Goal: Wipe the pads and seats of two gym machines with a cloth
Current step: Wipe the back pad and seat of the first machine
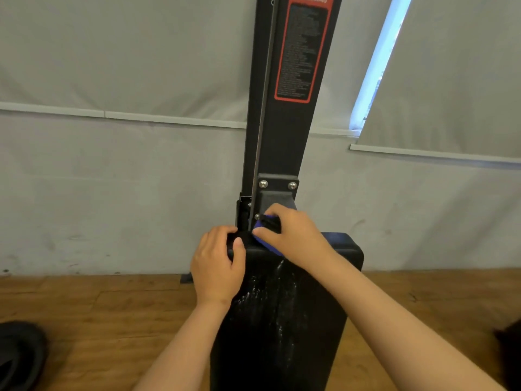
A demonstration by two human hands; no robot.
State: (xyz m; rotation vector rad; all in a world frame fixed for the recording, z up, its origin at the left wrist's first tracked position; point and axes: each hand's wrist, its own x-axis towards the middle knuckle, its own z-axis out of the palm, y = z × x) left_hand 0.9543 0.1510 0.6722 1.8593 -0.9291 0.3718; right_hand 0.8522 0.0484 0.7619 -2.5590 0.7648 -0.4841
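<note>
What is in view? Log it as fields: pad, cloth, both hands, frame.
pad: black, wet streaks down its top
cloth: blue, at the pad's far end
right hand: grips the cloth
left hand: grips the pad's far left corner
upright: black, with a red-bordered warning label
floor: wood

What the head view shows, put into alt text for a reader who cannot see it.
A right hand holds a blue cloth to the far end of a black pad, at the foot of a black upright post, while the left hand grips the pad's edge beside it. The pad shows wet streaks.
</note>
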